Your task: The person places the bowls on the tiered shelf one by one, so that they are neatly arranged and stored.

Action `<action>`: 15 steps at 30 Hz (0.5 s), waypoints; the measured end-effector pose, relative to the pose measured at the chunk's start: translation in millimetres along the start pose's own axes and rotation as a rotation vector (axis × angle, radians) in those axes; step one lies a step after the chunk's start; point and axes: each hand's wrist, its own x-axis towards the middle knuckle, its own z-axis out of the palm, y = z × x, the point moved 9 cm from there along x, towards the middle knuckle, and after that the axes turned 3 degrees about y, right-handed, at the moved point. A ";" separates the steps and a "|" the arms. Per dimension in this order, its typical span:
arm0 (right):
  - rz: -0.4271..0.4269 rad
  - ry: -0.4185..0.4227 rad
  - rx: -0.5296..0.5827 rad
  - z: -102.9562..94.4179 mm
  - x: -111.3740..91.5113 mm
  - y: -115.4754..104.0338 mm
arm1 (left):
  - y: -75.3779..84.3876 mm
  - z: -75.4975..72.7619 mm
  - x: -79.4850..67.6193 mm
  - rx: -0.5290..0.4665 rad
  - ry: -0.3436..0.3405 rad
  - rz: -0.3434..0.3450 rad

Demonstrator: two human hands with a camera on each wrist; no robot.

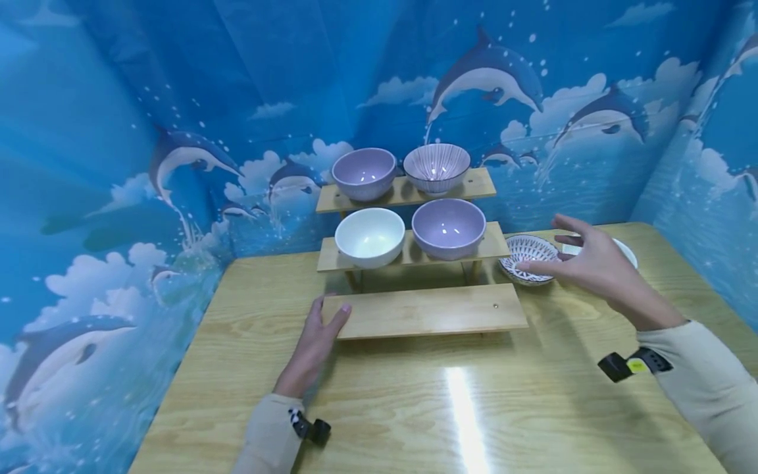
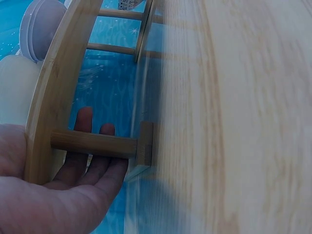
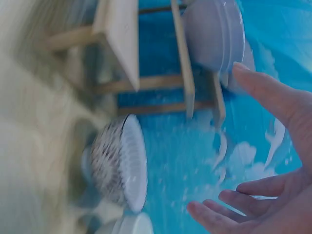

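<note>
My left hand grips the left end of the lowest board of a three-tier wooden display stand. In the left wrist view its fingers curl under the board, around a wooden leg. My right hand, fingers spread and nothing held, hovers by a black-and-white patterned bowl on the table. Right of that bowl is a white bowl, partly hidden by the hand. The middle tier bears a white bowl and a purple bowl. On the top tier are a purple bowl and a striped bowl.
The stand rests on a light wooden table. A blue dolphin-print backdrop rises behind the table and along both sides. Shadows fall on the table beneath my right arm.
</note>
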 end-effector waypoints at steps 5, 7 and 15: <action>0.016 0.070 0.004 -18.2 -11.9 38.0 | -0.7 -0.6 -0.1 0.003 -0.005 -0.001; 0.022 0.091 0.027 -24.3 -15.3 51.2 | -1.3 -0.5 0.0 0.002 -0.005 -0.005; 0.055 0.202 -0.030 -46.1 -21.3 87.6 | -1.1 0.0 -0.3 -0.001 0.000 -0.012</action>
